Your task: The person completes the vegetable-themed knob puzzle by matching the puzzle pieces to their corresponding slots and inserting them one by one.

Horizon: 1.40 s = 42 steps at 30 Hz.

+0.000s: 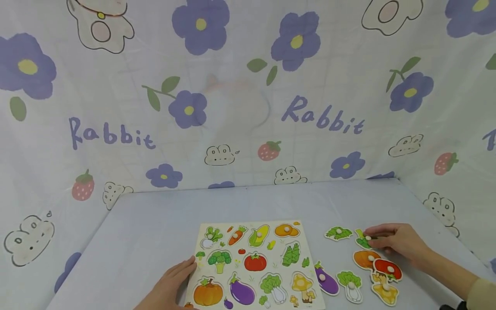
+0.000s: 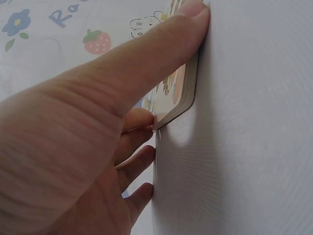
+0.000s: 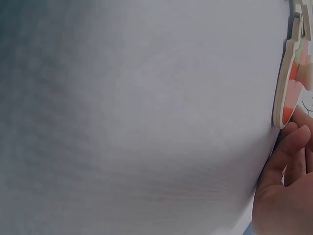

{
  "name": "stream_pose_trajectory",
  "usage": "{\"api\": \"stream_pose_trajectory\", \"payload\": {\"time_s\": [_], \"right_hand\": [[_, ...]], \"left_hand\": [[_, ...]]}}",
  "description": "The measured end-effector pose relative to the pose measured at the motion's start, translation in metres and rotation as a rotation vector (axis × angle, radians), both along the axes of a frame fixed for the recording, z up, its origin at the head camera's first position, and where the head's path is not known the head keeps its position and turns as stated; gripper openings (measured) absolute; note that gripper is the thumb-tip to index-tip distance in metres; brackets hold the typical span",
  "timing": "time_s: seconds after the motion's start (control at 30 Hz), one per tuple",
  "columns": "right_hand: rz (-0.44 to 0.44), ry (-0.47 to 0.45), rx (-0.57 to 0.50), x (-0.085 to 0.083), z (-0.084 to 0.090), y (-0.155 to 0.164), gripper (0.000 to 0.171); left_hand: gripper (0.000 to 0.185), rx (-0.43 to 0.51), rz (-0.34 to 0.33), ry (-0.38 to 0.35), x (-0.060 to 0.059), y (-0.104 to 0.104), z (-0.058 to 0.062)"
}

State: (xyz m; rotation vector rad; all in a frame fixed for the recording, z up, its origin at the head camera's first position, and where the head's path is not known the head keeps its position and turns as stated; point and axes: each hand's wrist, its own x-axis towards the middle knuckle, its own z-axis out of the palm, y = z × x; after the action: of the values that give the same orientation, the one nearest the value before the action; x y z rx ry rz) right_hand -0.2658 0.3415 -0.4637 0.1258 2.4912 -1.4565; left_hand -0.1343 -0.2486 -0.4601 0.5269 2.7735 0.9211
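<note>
Green puzzle piece (image 1: 363, 241) sat pinched at its peg under my right hand (image 1: 399, 242), fingertips curled onto it, piece lying on the table (image 1: 155, 232) just right of the puzzle board (image 1: 271, 255). I saw the left hand (image 1: 173, 282) lying flat with straight fingers against the board's left edge, thumb (image 2: 161, 44) pressing along that edge in the wrist view, gripping nothing. Right of the board, near the held piece: leafy green piece (image 1: 338, 233) beside it, orange piece (image 1: 364, 259) and red piece (image 1: 387, 269) just below my right hand, yellow piece (image 1: 385, 292) under those. Eggplant piece (image 1: 326, 280) and cabbage piece (image 1: 350, 284) lay closest to the board's right edge. Behind the board hung a flower-print cloth (image 1: 248, 94).
</note>
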Motion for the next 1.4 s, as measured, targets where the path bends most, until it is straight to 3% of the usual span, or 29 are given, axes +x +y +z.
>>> {"api": "stream_pose_trajectory", "payload": {"time_s": [0.4,0.8,1.07,1.4], "right_hand": [[-0.015,0.045,0.040,-0.006,0.005,0.006,0.037],[-0.039,0.204,0.113,-0.005,0.029,0.001,0.046],[-0.041,0.242,0.069,0.002,0.039,-0.026,0.043],[-0.013,0.322,0.128,0.009,0.050,-0.074,0.033]], "left_hand": [[0.107,0.024,0.009,-0.029,0.000,0.002,0.001],[0.105,0.041,0.011,-0.046,-0.001,0.001,-0.001],[0.105,0.031,0.017,-0.044,-0.001,0.002,-0.002],[0.105,0.016,0.001,-0.017,-0.003,0.000,-0.004]]}}
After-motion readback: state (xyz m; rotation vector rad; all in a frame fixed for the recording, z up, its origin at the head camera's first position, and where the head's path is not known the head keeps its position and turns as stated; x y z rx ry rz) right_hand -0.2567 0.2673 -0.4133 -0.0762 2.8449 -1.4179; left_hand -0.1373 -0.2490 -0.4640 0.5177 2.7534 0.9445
